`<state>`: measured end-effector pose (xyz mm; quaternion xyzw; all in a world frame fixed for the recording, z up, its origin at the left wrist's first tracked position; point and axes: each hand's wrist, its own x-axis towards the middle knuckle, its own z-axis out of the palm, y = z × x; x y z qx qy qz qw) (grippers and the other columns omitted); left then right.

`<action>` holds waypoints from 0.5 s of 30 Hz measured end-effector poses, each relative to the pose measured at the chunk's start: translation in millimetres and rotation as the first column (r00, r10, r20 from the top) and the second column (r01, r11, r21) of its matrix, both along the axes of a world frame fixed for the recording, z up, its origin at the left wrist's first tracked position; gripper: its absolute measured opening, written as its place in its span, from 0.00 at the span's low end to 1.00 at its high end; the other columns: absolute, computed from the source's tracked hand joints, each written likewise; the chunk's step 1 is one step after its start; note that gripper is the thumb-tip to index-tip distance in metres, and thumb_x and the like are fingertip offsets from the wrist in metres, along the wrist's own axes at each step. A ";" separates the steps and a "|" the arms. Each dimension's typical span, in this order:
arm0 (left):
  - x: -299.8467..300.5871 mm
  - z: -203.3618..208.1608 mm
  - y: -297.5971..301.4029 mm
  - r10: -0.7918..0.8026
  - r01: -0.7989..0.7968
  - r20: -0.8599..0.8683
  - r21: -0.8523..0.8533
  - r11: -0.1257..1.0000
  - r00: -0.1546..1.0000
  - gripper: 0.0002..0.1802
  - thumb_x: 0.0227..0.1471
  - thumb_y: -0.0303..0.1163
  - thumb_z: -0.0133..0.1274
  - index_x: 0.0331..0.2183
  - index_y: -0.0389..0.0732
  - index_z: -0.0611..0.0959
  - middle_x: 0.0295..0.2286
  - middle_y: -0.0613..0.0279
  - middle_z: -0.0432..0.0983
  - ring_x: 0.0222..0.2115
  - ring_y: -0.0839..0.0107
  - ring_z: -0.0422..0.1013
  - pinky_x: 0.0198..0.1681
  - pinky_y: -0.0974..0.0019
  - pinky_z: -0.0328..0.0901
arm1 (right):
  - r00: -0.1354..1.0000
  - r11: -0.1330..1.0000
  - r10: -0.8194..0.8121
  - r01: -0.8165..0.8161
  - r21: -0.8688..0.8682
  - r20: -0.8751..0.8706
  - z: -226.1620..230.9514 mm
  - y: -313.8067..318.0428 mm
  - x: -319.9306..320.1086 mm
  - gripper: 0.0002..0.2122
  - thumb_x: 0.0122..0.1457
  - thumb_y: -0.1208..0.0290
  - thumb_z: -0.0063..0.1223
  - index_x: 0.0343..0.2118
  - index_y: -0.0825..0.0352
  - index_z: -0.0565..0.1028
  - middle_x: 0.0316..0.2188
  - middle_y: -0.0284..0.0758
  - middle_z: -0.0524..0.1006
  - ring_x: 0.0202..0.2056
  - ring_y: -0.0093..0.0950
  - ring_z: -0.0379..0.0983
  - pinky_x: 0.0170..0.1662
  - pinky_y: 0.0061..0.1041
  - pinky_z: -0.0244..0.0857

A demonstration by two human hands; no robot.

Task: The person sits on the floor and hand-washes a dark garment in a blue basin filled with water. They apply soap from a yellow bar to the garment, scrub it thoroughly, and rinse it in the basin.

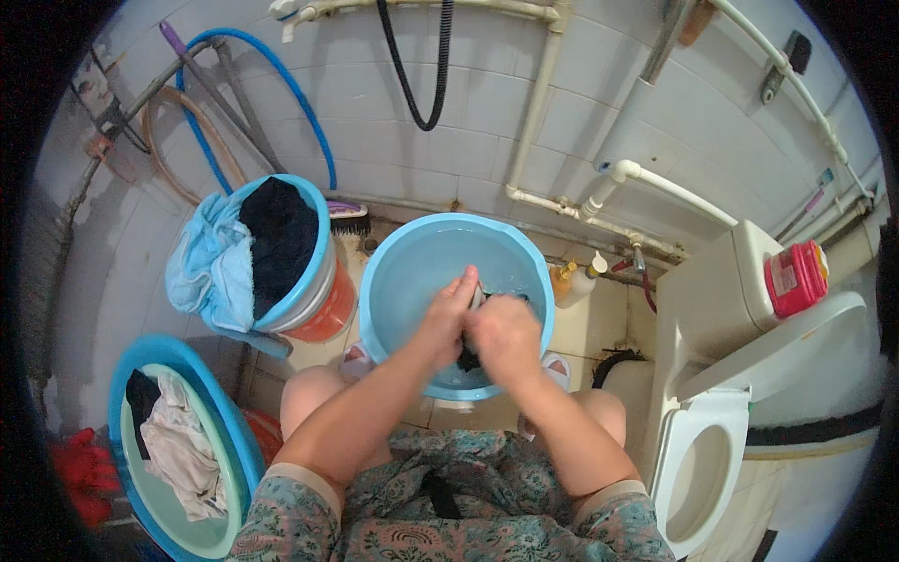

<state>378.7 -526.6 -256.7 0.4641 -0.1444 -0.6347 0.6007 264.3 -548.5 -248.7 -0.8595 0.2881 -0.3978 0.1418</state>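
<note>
Both my hands are together over a light blue basin (376, 258) of water, between my knees. My left hand (451, 314) has its thumb up and is closed on a small dark cloth (468, 359). Pressed against it, my right hand (508, 335) is a fist on the same cloth, slightly smeared by motion. A greyish bit (478, 298) shows between the hands; I cannot tell if it belongs to the cloth. Dark fabric also appears behind the right fist and hangs below toward the water.
At left stands a bucket (318, 309) with a blue towel (213, 258) and black cloth (279, 239). Below it, a green basin (150, 468) inside a blue one holds clothes. Pump bottles (582, 281) stand right of my basin, near a toilet (698, 468). A brush (349, 220) lies behind.
</note>
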 end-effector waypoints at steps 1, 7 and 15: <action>-2.1 -5.2 -0.8 -0.036 0.038 -0.036 0.054 0.998 0.999 0.20 0.54 0.50 0.45 0.38 0.43 0.74 0.30 0.67 0.71 0.31 0.76 0.67 0.37 0.70 0.62 | 0.998 0.999 0.034 -0.036 -0.017 -0.061 -3.7 10.4 5.6 0.07 0.52 0.71 0.48 0.20 0.66 0.71 0.19 0.40 0.70 0.24 0.41 0.67 0.28 0.33 0.62; -33.1 -14.7 0.8 0.027 -0.038 -0.367 -0.025 0.999 0.930 0.24 0.56 0.52 0.40 0.40 0.42 0.74 0.37 0.62 0.73 0.38 0.70 0.69 0.43 0.61 0.63 | 0.925 0.963 -0.267 0.268 -0.036 -0.268 1.7 -37.9 11.2 0.19 0.55 0.60 0.45 0.11 0.67 0.71 0.15 0.43 0.72 0.19 0.41 0.68 0.24 0.36 0.62; -44.5 -13.9 -0.3 0.116 -0.061 -0.326 0.175 0.983 0.938 0.25 0.56 0.52 0.40 0.43 0.41 0.72 0.38 0.64 0.71 0.39 0.70 0.67 0.43 0.64 0.61 | 0.895 0.956 -0.294 0.279 -0.092 -0.336 -8.4 -47.9 6.4 0.16 0.54 0.60 0.48 0.16 0.65 0.73 0.19 0.38 0.73 0.23 0.39 0.69 0.27 0.37 0.60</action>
